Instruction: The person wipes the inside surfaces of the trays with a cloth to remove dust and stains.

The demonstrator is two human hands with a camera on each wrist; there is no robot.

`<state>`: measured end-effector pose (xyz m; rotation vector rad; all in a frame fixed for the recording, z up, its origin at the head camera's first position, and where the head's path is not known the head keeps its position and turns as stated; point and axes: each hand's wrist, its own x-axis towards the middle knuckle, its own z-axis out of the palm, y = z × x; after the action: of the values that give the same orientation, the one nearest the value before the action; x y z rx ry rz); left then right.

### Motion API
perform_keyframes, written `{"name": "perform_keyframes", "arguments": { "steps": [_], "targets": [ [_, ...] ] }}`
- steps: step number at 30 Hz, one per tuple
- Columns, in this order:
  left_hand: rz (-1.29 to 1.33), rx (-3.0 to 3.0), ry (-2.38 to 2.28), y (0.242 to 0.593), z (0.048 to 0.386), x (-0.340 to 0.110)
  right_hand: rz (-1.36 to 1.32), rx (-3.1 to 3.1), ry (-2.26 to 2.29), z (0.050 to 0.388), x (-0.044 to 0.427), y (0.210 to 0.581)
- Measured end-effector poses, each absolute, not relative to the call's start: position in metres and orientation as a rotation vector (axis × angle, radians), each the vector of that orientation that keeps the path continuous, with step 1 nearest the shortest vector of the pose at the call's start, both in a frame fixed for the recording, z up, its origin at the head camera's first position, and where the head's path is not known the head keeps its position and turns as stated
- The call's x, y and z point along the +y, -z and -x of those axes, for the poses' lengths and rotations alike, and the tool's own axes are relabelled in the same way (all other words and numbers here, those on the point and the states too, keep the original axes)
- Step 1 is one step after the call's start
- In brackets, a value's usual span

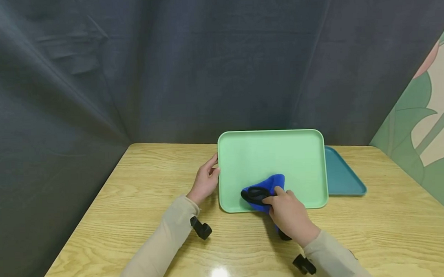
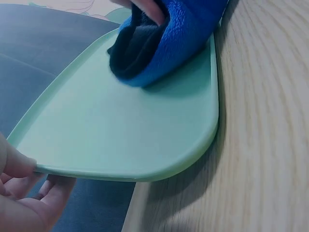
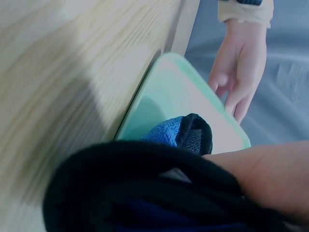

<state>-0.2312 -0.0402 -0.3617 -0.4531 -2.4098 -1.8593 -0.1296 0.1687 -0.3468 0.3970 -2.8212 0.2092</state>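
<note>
A light green rectangular tray (image 1: pixel 259 153) is in front of me at the table's far side. My left hand (image 1: pixel 205 182) grips its left rim, thumb on top and fingers beneath, as the left wrist view shows on the hand (image 2: pixel 29 193). My right hand (image 1: pixel 291 213) holds a bunched blue cloth (image 1: pixel 276 180) with black edging over the tray's near part. In the left wrist view, the fuzzy cloth (image 2: pixel 188 38) lies against the tray's surface (image 2: pixel 106 130). A loose end of it hangs past the near rim. Black edging fills the right wrist view's foreground and hides part of the right hand (image 3: pixel 270 174).
A teal tray (image 1: pixel 342 175) lies on the table to the right, partly covered by the green one. Behind the wooden table (image 1: pixel 164 169) hangs a dark curtain (image 1: pixel 219 73). A wall with a leaf pattern (image 1: pixel 428 147) stands at the right.
</note>
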Motion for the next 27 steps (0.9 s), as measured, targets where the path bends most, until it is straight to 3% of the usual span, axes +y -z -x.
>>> {"name": "perform_keyframes", "arguments": {
  "steps": [27],
  "targets": [
    [0.439, -2.412, 1.887, 0.364, 0.234, -0.042, -0.219, -2.876, -0.227, 0.130, 0.268, 0.348]
  ]
}}
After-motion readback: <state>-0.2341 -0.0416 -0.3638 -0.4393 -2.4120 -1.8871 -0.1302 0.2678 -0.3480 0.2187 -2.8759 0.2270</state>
